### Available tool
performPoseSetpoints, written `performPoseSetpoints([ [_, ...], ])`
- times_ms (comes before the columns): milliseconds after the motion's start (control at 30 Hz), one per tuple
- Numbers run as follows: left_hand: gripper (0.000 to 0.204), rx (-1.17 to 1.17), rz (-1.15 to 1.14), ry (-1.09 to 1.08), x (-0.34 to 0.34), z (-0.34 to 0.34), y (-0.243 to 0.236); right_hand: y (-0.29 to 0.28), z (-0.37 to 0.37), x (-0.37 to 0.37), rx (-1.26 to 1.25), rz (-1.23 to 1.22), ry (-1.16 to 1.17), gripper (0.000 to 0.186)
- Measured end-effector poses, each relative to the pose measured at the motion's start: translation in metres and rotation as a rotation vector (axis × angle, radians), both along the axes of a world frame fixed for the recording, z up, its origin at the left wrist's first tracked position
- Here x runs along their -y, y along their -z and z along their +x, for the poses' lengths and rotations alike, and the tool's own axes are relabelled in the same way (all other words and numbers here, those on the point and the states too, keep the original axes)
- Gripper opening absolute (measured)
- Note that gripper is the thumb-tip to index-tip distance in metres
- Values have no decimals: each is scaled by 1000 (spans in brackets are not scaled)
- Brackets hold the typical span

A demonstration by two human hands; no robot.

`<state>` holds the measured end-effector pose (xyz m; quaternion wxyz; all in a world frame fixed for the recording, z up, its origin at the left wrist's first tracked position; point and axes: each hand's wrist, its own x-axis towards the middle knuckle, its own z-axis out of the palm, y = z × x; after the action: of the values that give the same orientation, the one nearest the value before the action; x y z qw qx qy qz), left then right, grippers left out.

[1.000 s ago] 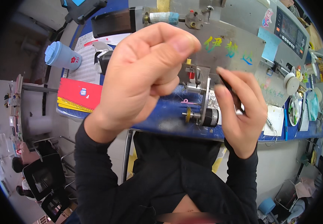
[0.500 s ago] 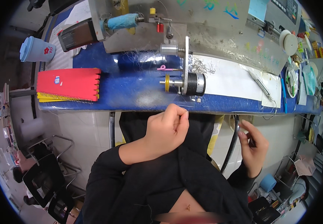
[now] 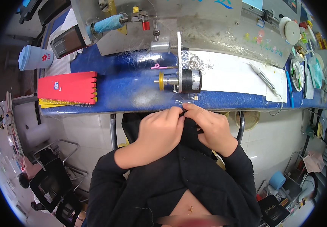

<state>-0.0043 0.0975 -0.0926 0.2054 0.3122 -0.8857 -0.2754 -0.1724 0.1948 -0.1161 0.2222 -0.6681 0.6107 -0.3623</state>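
Observation:
At the near edge of the blue bench, my left hand (image 3: 159, 132) and my right hand (image 3: 212, 128) meet with fingertips pinched together, low in front of the black clothing. A small dark piece shows between them, too small to make out. Just beyond the fingertips stands a motor assembly (image 3: 190, 80) with a black body, upright metal plate and yellow wheel (image 3: 161, 81). A pink looped piece (image 3: 156, 66) lies beside it, and loose wire bits (image 3: 203, 60) lie on white paper (image 3: 239, 75).
Red and yellow toothed boards (image 3: 67, 86) and a blue cup (image 3: 35, 57) sit at left. A metal machine plate (image 3: 212, 34) runs along the back. A white pen-like tool (image 3: 262, 78), blue pen (image 3: 288, 84) and oval dish (image 3: 297, 75) are at right. Chairs (image 3: 50, 181) stand beside me.
Both hands have come down from in front of the bench assembly. My right hand has since moved leftward and in to join my left at the bench's near edge.

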Motion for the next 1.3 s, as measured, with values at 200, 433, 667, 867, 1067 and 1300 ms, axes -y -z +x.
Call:
performPoseSetpoints([
  [200, 40, -136, -663, -220, 89, 19, -62, -34, -19, 13, 507, 61, 40, 25],
  [433, 40, -65, -956, -172, 150, -7, -66, -78, -16, 76, 155, -348, 279, 25],
  [667, 41, 53, -941, 88, 167, 3, -82, -83, -16, 136, -62, -551, 237, 36],
  [867, 44, -6, -899, 151, 178, 5, -84, -76, -14, 159, -84, -555, 226, 32],
  [1067, 44, 41, -905, 191, 181, 7, -87, -75, -13, 162, -62, -564, 231, 27],
  [1300, 37, 21, -829, 136, 179, 8, -87, -79, -13, 162, -123, -611, 234, 24],
])
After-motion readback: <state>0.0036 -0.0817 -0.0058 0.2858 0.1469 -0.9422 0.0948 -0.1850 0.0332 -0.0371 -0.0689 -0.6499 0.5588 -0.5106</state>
